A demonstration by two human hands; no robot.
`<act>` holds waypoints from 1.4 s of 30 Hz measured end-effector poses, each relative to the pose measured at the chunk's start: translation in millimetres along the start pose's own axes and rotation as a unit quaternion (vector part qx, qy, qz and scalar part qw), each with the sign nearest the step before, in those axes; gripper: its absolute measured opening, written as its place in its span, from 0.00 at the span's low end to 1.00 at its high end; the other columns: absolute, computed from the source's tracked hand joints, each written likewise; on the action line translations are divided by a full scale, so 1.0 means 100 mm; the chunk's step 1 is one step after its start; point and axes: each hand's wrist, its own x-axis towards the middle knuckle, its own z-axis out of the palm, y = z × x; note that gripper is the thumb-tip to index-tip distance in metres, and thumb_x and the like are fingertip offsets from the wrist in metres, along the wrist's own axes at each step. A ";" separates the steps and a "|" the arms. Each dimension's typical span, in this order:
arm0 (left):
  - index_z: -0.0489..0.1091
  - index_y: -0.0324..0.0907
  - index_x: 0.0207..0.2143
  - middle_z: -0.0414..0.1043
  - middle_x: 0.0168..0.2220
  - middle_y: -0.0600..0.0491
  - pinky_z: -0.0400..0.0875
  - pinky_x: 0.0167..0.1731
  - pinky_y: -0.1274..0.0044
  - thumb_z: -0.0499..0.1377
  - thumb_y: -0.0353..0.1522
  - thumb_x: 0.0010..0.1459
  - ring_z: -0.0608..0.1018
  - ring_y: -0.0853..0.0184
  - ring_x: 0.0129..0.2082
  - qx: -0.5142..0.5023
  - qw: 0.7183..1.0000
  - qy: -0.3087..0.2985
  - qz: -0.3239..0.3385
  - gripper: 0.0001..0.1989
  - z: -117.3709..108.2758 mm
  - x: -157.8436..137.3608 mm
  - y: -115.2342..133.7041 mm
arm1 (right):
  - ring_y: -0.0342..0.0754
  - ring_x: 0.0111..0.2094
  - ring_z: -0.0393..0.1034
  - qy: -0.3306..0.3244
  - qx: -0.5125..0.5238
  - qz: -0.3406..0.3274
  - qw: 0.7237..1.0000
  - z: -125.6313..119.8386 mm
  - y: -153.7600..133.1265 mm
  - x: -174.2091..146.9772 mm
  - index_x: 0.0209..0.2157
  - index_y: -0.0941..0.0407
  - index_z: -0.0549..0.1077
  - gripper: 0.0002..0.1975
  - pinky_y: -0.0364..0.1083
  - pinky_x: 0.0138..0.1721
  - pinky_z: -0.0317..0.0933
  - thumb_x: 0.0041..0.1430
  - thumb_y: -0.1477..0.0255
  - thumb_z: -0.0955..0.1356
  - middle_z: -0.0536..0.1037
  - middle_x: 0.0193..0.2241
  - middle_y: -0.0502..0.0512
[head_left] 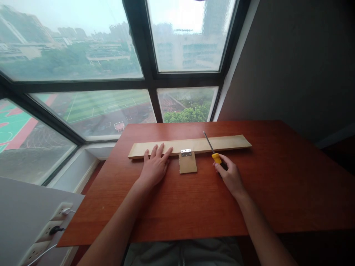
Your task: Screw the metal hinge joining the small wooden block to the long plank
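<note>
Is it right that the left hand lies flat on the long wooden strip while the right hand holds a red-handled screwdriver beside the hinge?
Not quite: the head view shows the screwdriver has a yellow handle, not red. The rest holds: the left hand lies flat on the long wooden strip, and the right hand holds the tool beside the hinge.

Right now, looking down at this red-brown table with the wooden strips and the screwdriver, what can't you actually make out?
- Head view: the yellow-handled screwdriver has its grip end covered by the right hand, so the hold is unclear.
- The small silver metal hinge is too small to show its screws.
- The left hand lies flat, hiding part of the long pale wooden strip.
- The white power strip is cut off by the bottom edge.
</note>
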 end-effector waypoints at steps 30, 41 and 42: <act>0.53 0.51 0.65 0.48 0.68 0.45 0.39 0.61 0.49 0.47 0.30 0.60 0.50 0.48 0.67 -0.017 1.000 0.020 -0.002 0.30 0.47 1.03 0.69 | 0.61 0.48 0.68 0.209 -0.292 -0.087 0.929 -0.27 0.38 0.66 0.51 0.61 0.69 0.25 0.55 0.51 0.60 0.53 0.65 0.62 0.75 0.48 0.67; 0.56 0.51 0.64 0.51 0.67 0.45 0.39 0.61 0.51 0.48 0.32 0.60 0.51 0.50 0.67 -0.029 0.999 0.039 -0.005 0.28 0.47 1.02 0.69 | 0.61 0.49 0.66 0.206 -0.301 -0.108 0.925 -0.25 0.36 0.56 0.52 0.62 0.69 0.26 0.56 0.52 0.59 0.53 0.65 0.62 0.74 0.46 0.67; 0.56 0.51 0.64 0.51 0.67 0.45 0.40 0.61 0.52 0.48 0.32 0.60 0.51 0.50 0.67 -0.029 0.999 0.039 -0.004 0.28 0.47 1.03 0.68 | 0.61 0.50 0.66 0.204 -0.301 -0.109 0.925 -0.25 0.36 0.55 0.52 0.61 0.69 0.26 0.56 0.52 0.59 0.53 0.66 0.62 0.74 0.46 0.67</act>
